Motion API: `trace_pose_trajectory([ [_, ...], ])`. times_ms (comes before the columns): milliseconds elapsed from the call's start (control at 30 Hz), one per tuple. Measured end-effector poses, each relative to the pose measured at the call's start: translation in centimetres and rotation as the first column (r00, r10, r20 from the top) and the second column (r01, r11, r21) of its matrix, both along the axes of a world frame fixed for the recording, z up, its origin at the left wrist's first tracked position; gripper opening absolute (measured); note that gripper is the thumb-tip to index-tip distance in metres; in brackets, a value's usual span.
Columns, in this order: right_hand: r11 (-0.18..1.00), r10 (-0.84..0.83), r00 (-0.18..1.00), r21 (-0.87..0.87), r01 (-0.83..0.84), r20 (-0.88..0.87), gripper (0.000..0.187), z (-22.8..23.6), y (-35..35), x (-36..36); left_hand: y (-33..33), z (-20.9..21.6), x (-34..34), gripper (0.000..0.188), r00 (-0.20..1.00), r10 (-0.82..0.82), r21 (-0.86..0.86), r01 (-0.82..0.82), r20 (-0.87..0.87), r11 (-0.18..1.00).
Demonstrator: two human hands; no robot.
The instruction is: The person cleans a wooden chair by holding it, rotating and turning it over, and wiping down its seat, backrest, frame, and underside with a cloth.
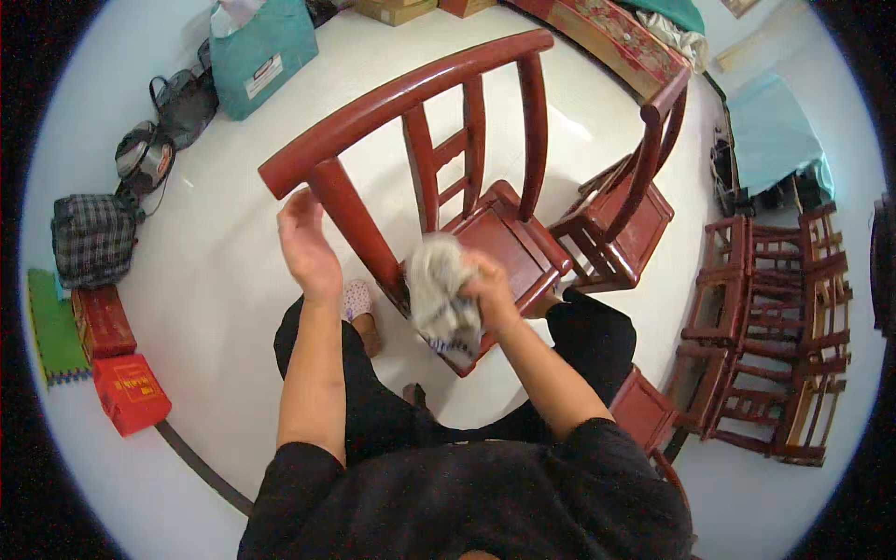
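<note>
- Black shirt (467,504) on the person's torso lies nearest the camera, on the near side of the red chair (401,89).
- Red chair: stands directly before the person on the pale floor (215,280); curved top rail, two side posts, slatted back and panelled seat all observed.
- Left hand (310,247): spread rather than clenched, fingers directed up at the left end of the chair's top rail, beside the post; whether they bear on the wood cannot be told.
- Right hand (490,289): closed on a bunched grey-white cloth (437,289), pinching its right side.
- Cloth: between the person and the chair's seat, partly covering the seat's near left portion; blurred, contact with the wood not determinable.
- Second chair (630,233): also red, just right of the red chair.
- Stacked chairs (756,336): well right of the red chair.
- Teal bag (266,56): beyond the red chair, to its left.
- Plaid bag (93,238): well left of the red chair.
</note>
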State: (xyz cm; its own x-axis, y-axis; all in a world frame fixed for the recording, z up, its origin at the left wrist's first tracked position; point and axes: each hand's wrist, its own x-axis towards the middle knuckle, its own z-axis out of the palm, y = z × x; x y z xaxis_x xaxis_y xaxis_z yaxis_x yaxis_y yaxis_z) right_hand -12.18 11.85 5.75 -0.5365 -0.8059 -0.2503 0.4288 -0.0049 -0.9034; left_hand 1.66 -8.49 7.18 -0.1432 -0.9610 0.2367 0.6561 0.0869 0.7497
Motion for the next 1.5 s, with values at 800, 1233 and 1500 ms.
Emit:
trace_pose_trajectory([
  [800,0.758,0.647,0.4,0.605,-0.244,-0.65,0.036,-9.6,-1.5,0.5,-2.4,-2.2,1.3,0.059,0.926,-0.361,0.163,0.342,0.107,0.926],
  [1233,0.47,0.842,0.145,0.838,0.278,-0.52,0.034,-1.9,10.1,-1.8,0.3,-2.7,1.3,0.041,0.773,-0.586,0.361,0.489,0.243,0.794],
  [1500,0.846,0.492,0.213,0.521,0.115,-0.844,0.041,-8.0,9.8,8.3,1.9,-0.9,0.6,0.055,0.711,-0.653,0.233,0.702,-0.261,0.672],
])
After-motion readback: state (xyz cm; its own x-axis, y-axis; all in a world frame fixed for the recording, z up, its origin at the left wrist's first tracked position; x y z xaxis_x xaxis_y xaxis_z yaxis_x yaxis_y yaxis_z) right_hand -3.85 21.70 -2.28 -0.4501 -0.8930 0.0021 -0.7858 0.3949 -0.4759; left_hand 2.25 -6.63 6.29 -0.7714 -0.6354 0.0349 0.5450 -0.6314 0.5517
